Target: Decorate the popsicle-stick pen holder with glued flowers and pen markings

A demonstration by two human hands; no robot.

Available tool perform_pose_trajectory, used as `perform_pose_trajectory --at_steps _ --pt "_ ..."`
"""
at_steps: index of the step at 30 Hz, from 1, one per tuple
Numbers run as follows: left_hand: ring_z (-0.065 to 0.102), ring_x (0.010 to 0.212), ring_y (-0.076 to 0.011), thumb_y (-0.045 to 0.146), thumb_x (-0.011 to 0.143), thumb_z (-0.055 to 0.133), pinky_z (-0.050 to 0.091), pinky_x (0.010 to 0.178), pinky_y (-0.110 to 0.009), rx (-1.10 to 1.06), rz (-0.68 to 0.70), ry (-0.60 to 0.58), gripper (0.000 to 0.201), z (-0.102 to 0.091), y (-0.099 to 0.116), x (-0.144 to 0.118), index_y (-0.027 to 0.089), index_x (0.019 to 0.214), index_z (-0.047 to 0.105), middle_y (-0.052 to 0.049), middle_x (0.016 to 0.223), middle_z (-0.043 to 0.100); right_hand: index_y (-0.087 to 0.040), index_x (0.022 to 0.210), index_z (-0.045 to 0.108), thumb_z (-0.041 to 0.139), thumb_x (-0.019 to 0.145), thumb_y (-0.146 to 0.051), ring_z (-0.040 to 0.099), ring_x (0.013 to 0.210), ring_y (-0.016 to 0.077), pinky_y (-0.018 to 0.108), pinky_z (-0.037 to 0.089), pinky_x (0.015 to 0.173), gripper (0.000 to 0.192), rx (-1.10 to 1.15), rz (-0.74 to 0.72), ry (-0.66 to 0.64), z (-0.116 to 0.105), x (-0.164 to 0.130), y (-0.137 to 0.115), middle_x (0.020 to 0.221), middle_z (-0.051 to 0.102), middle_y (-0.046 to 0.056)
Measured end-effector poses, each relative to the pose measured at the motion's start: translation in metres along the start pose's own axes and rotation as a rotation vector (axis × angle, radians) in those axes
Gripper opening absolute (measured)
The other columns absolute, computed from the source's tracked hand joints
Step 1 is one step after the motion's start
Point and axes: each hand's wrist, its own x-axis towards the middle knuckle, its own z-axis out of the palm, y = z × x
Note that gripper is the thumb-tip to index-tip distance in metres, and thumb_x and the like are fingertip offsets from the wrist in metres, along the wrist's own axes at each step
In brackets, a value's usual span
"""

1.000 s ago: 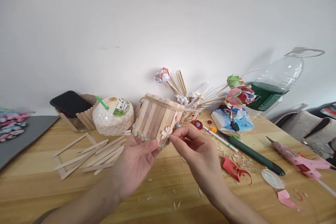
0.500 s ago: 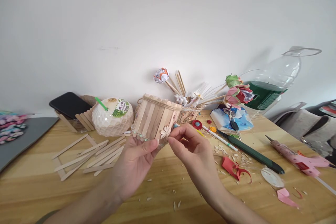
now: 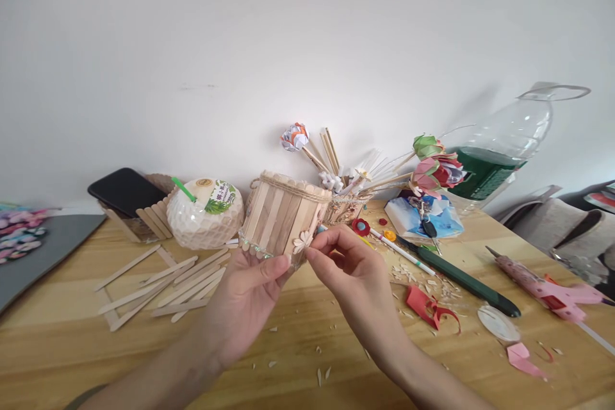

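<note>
My left hand (image 3: 254, 291) is closed around the lower part of a holder made of popsicle sticks (image 3: 278, 214), held tilted above the table. Twine runs round the holder's upper edge, and a shiny greenish trim lines its lower edge. A pale wooden petal flower (image 3: 302, 241) sits on its right side. The thumb and index finger of my right hand (image 3: 353, 266) are pinched together at the flower's lower right edge. Whatever lies between those fingertips is too small or hidden to make out.
Loose popsicle sticks (image 3: 168, 285) lie left, before a wrapped coconut (image 3: 205, 214) and a phone (image 3: 125, 193). Behind stands a decorated pot (image 3: 346, 210) with paper flowers. At right are a dark green craft knife (image 3: 461, 280), wood chips, a pink glue gun (image 3: 542, 288) and a large bottle (image 3: 504, 147).
Almost nothing differs. Both hands keep their hold at the same spot on the holder, and the view has shifted very slightly.
</note>
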Motion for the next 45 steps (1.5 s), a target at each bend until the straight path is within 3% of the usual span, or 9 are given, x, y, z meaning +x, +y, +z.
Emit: perform_pose_trajectory --at_steps 4,11,17,22,32,45 --pt "0.061 0.106 -0.0189 0.004 0.073 0.066 0.051 0.089 -0.026 0.019 -0.009 0.016 0.046 -0.001 0.0 0.001 0.024 0.114 0.06 0.0 0.1 0.072 -0.018 0.067 0.057 0.057 0.076 -0.026 0.051 0.06 0.0126 0.026 0.042 0.054 0.012 -0.041 -0.058 0.003 -0.002 -0.001 0.001 0.066 0.055 0.0" --pt "0.061 0.104 -0.0166 0.005 0.072 0.065 0.053 0.078 -0.018 -0.024 -0.026 0.039 0.048 0.0 0.002 -0.001 0.025 0.115 0.058 0.0 0.1 0.072 -0.02 0.076 0.061 0.054 0.08 -0.017 0.053 0.063 0.0133 0.026 0.045 0.054 0.008 -0.22 -0.36 0.128 -0.002 -0.007 0.007 0.071 0.058 0.001" --pt "0.065 0.094 -0.0139 0.002 0.073 0.063 0.053 0.081 -0.019 -0.032 -0.009 0.019 0.051 0.003 0.002 -0.002 0.026 0.118 0.056 0.002 0.095 0.073 -0.019 0.071 0.059 0.057 0.077 -0.025 0.053 0.063 0.0139 0.027 0.045 0.055 0.009 -0.078 -0.183 0.105 0.003 -0.004 0.003 0.069 0.056 0.001" --pt "0.063 0.1 -0.015 0.003 0.073 0.065 0.052 0.084 -0.02 -0.002 0.017 0.02 0.053 0.002 0.002 -0.001 0.026 0.12 0.055 0.002 0.096 0.073 -0.018 0.068 0.058 0.06 0.071 -0.029 0.051 0.062 0.0129 0.026 0.041 0.055 0.012 0.09 0.02 0.073 0.007 -0.002 -0.002 0.067 0.055 0.0" --pt "0.065 0.096 -0.0149 0.0 0.073 0.064 0.054 0.081 -0.019 0.0 0.05 0.007 0.049 0.001 0.001 0.0 0.023 0.116 0.059 0.001 0.096 0.073 -0.018 0.063 0.057 0.064 0.069 -0.031 0.036 0.05 0.0087 0.023 0.028 0.047 0.016 0.207 0.205 0.034 0.005 0.0 -0.004 0.054 0.046 -0.005" --pt "0.065 0.098 -0.0158 0.001 0.074 0.064 0.054 0.082 -0.019 -0.005 0.047 0.007 0.047 0.0 0.001 0.0 0.022 0.116 0.059 0.0 0.096 0.073 -0.017 0.065 0.058 0.062 0.07 -0.029 0.048 0.058 0.0106 0.023 0.038 0.054 0.014 0.181 0.07 0.054 0.008 0.0 -0.004 0.062 0.054 -0.002"
